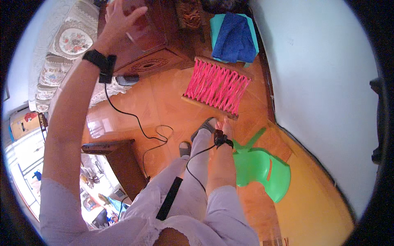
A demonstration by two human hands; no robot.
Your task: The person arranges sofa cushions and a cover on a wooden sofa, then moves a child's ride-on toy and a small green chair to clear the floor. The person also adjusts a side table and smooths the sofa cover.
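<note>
My left hand (124,17) is stretched out over a glossy dark wooden cabinet top (144,37). Its thumb stands away from the fingers, and I see nothing held in it. Low in front of me, my right hand (227,125) reaches the lower wooden bar of a frame strung with bright pink cord (217,87), seemingly a folding stool. The fingertips overlap that bar in the view; whether they grip it is unclear. Black straps with cables circle both wrists.
A green plastic chair (255,163) stands beside my right forearm, near the pale wall (320,77). A blue cloth (235,40) covers part of a teal stool (254,27). Lace-covered seating (75,40) lines the left side. A cable (140,121) loops down from my left wrist.
</note>
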